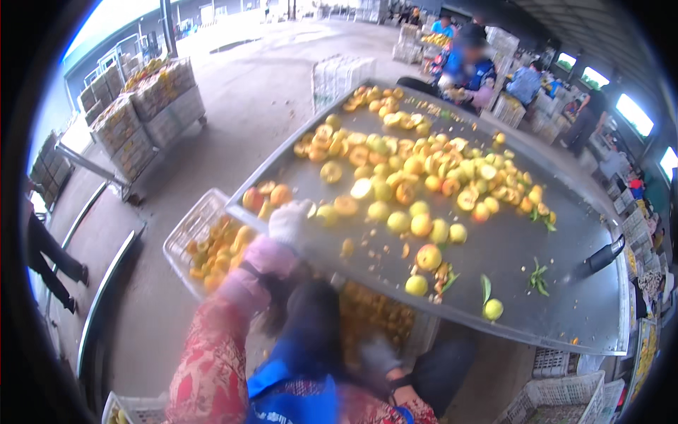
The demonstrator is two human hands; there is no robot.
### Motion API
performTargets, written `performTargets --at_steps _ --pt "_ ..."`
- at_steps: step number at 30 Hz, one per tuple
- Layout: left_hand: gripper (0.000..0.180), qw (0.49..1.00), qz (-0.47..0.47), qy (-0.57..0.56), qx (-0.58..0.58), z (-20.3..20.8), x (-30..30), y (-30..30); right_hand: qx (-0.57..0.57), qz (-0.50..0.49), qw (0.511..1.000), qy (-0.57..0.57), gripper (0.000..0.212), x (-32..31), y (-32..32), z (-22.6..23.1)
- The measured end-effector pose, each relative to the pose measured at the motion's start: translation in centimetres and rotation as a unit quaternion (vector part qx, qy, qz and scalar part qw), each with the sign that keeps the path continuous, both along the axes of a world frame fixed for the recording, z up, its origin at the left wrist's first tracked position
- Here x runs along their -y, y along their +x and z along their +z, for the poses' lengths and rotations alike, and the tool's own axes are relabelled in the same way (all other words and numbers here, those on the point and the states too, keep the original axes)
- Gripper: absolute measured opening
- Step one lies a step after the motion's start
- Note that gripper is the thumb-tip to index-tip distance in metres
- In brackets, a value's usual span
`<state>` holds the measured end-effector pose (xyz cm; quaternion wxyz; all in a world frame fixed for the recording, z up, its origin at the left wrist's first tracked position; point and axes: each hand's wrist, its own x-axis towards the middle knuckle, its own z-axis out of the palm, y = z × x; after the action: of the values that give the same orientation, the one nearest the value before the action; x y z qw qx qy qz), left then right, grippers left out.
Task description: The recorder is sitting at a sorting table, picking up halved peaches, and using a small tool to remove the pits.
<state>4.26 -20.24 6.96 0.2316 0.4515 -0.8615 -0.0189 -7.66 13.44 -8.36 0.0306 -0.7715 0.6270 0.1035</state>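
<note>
My left hand (288, 222), in a white glove, is over the near left part of a metal table (508, 283), beside a few orange fruit halves (280, 195). Its fingers are blurred, so I cannot tell whether they hold anything. My right hand (380, 355), in a greyish glove, is low beside my leg, below the table's near edge, and smeared by motion. Across the table spreads a heap of yellow-orange, peach-like fruit (419, 225), some whole, some halved. Loose pits, scraps and green leaves (538, 278) lie near them.
A white crate (174, 245) of orange halves stands at the table's left corner. Beneath the table is another container of fruit pieces (378, 314). A dark-handled tool (605, 256) lies at the right rim. Stacked crates (134, 120) stand left; a co-worker (470, 67) sits across the table.
</note>
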Motion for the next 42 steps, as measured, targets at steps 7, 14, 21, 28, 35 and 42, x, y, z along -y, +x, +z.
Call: performTargets --at_steps 7,14,21,28,35,42 --pt "0.053 0.959 -0.087 0.153 0.222 -1.6 4.2 -11.4 0.332 -0.091 0.936 -0.071 0.026 0.8 -0.3 -6.4" --pt "0.054 0.957 -0.228 0.144 0.106 3.3 -0.3 -9.0 0.643 -0.325 0.693 -0.039 0.033 2.2 -0.8 2.2" --pt "0.034 0.935 -0.316 0.061 0.151 3.1 -15.6 -4.6 0.459 -0.266 0.786 -0.317 0.035 2.6 -1.8 7.4" --pt "0.045 0.605 -0.279 0.679 -0.309 -5.9 -17.7 -2.0 0.803 -0.409 0.427 -0.082 0.014 0.3 -0.1 13.6" --pt "0.032 0.497 -0.129 0.7 -0.496 -7.8 -17.4 -2.6 0.755 -0.514 0.397 -0.09 0.016 1.8 0.4 14.6" --pt "0.034 0.316 0.003 0.75 -0.582 -4.5 -18.8 -4.2 0.669 -0.456 0.582 -0.081 0.02 1.6 1.5 11.2"
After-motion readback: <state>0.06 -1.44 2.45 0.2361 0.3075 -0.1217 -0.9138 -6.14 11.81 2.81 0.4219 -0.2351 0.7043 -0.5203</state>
